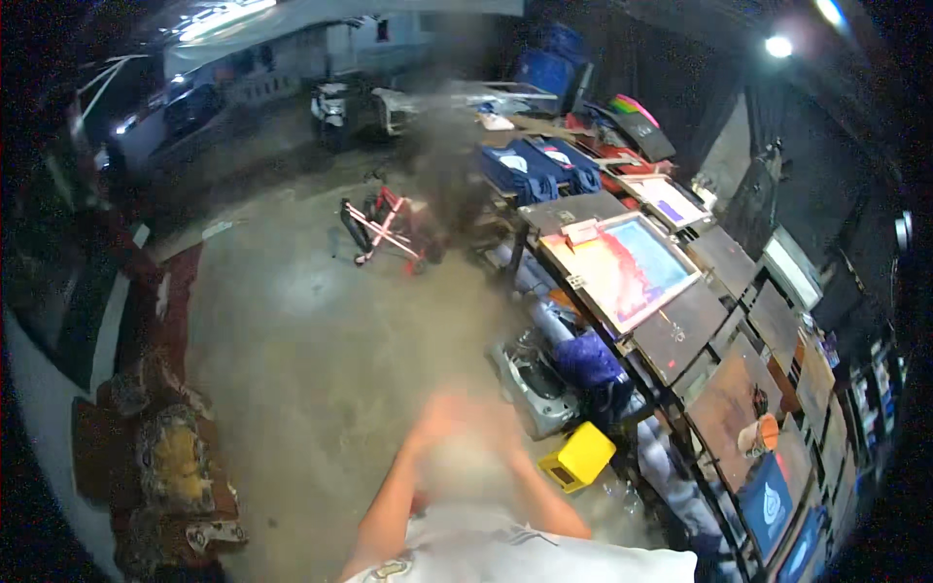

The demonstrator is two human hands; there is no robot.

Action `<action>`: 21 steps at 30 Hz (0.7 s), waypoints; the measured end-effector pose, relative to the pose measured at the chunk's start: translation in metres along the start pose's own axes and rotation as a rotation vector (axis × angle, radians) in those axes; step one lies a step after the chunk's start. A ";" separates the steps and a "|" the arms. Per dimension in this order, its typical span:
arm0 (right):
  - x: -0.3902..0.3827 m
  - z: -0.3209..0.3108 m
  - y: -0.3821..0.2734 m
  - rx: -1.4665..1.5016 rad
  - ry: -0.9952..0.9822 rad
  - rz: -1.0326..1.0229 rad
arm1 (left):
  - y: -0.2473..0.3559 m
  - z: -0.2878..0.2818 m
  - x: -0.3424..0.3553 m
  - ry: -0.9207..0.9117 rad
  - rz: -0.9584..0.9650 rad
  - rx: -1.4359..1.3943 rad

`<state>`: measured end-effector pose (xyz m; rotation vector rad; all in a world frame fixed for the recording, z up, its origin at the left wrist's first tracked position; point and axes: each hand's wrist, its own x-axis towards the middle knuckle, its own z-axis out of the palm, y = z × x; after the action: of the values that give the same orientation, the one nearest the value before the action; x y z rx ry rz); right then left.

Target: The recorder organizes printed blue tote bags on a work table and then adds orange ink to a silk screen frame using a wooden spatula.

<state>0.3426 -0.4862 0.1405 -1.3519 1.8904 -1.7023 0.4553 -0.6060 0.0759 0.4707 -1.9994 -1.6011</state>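
Both my forearms reach up from the lower edge, and my hands come close together in front of my white shirt (544, 554). My left hand (439, 420) and my right hand (498, 429) are smeared by blur, so their fingers cannot be made out. A pale, hazy patch lies between them; whether it is something held I cannot tell. Bare floor shows beyond the hands. To the right of my right hand, a yellow plastic stool (580, 455) lies tipped on the floor, apart from it.
A long printing table runs along the right, bearing a wooden screen frame (556, 255) with red and orange ink, navy garments (530, 167) and an orange pot (761, 434). Under it sits a grey plastic item (537, 381). Ahead stands a red folding frame (386, 231); worn seating (180, 466) is left.
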 end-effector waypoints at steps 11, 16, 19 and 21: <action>0.040 0.019 0.047 0.239 0.076 0.383 | 0.016 -0.022 0.080 -0.415 -0.248 -0.336; 0.086 0.003 0.068 0.546 0.269 0.504 | 0.031 -0.027 0.137 -0.228 -0.141 -0.241; 0.113 -0.003 0.082 0.498 0.266 0.390 | 0.015 -0.021 0.166 -0.064 -0.139 -0.233; 0.134 -0.014 0.089 0.557 0.252 0.387 | 0.032 -0.021 0.195 -0.107 -0.113 -0.214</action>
<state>0.2212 -0.5895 0.1159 -0.5483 1.4832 -2.0338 0.3143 -0.7265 0.1465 0.4302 -1.8773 -1.9217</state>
